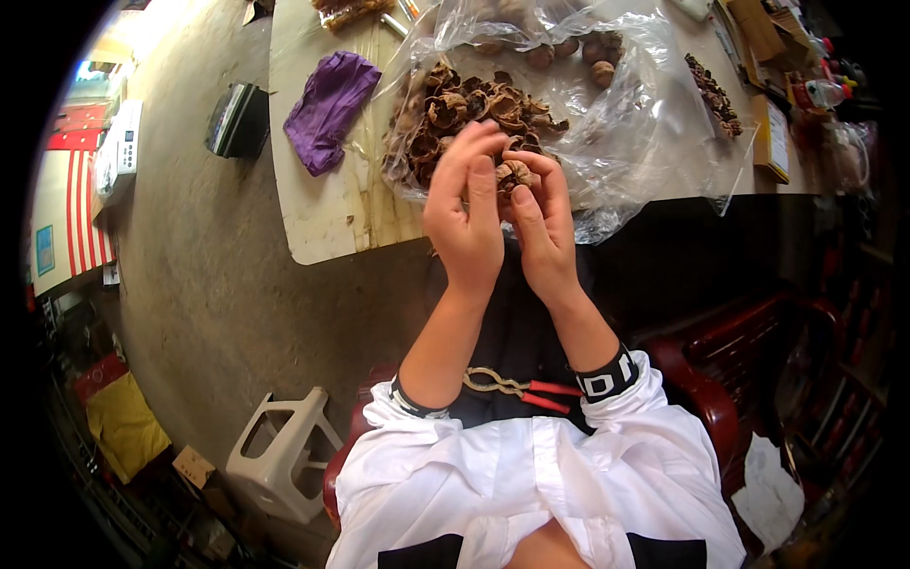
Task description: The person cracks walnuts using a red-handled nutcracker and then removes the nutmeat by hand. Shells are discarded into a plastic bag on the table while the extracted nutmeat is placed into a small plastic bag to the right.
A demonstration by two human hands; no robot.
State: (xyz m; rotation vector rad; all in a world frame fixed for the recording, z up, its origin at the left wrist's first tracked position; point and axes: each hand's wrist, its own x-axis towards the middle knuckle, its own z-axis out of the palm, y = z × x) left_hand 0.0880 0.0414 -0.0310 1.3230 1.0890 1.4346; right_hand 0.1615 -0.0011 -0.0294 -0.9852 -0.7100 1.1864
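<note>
Wearing a white shirt point(512, 465), nearest of everything to the lens, and sitting at a pale table point(327, 223). Carrying red-handled pliers point(518, 388) on the dark lap, between the bare forearms. Pinching a brown walnut point(513, 177) between the thumb and fingers of the right hand point(548, 232), above the near edge of the table and just before a heap of broken shells point(488, 106). Holding the left hand point(464, 209) close beside the walnut, with thumb and fingers loosely parted and raised toward the heap; not being able to tell whether touching it. Facing clear plastic point(616, 152) spreading around the shells, with whole walnuts point(603, 73) lying farther back to the right. Having a crumpled purple bag point(327, 112) lying left of the shells, and a beige stool point(275, 450) standing on the floor at lower left.
</note>
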